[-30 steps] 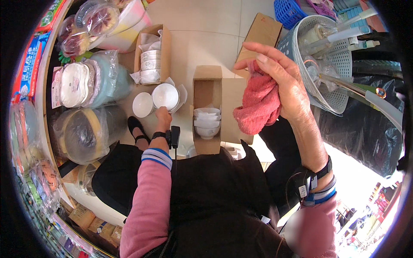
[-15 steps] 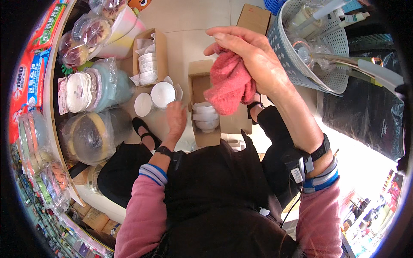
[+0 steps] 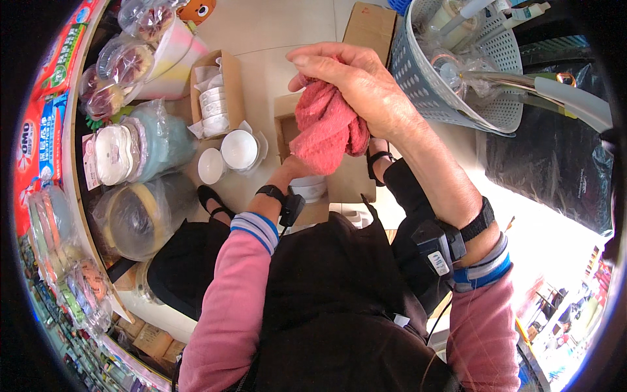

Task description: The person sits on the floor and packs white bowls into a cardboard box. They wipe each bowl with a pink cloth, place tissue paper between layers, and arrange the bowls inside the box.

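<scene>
A crumpled red cloth [image 3: 328, 127] is gripped in my right hand [image 3: 372, 88], raised above an open cardboard box [image 3: 285, 106]. Under the cloth, my left hand [image 3: 297, 168] reaches into that box beside a stack of white bowls [image 3: 311, 189]; the cloth hides its fingers. Left of the box, a white bowl [image 3: 239, 149] stands on the floor with its mouth up, white wrapping next to it. Another white bowl [image 3: 212, 166] sits close by it. Farther off, a second cardboard box [image 3: 233, 91] holds a row of white bowls with paper tucked around them.
Plastic-wrapped plates [image 3: 110, 155] and a clear wrapped basin [image 3: 134, 221] line the left side by a shelf. A grey perforated basket [image 3: 424, 81] with long-handled utensils stands at the right, near a closed cardboard box [image 3: 366, 42]. My feet rest on either side of the bowls.
My left hand has moved right, from beside the loose bowls to the box, passing under the cloth. My right hand with the cloth has shifted slightly left.
</scene>
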